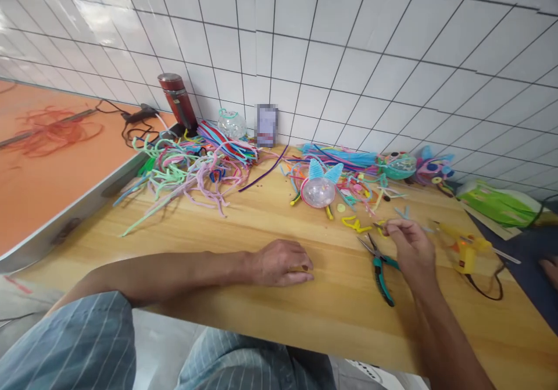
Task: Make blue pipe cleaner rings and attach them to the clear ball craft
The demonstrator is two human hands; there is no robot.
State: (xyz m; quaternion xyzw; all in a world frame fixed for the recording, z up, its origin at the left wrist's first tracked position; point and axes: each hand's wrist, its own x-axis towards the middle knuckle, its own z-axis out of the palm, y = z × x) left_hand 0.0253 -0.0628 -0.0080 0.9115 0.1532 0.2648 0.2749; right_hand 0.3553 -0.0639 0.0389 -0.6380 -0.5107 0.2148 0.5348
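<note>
My left hand (281,262) rests palm down on the wooden table (244,314), fingers together and slightly curled, with a small yellow bit just showing under the fingertips. My right hand (410,247) is raised a little above the table with its fingers pinched on a small, thin piece I cannot make out. Green-handled pliers (380,265) lie right beside and partly under that hand. A yellow pipe-cleaner squiggle (355,224) lies just beyond them. A clear ball with blue ears and a pink rim (319,188) stands further back.
A tangle of coloured pipe cleaners (192,166) covers the back left. A red flask (178,99) and a clear ball (232,124) stand by the tiled wall. A yellow glue gun (465,249) with a cord lies right. Finished figures (414,168) and a green bag (501,204) sit at back right. An orange table (47,157) adjoins on the left.
</note>
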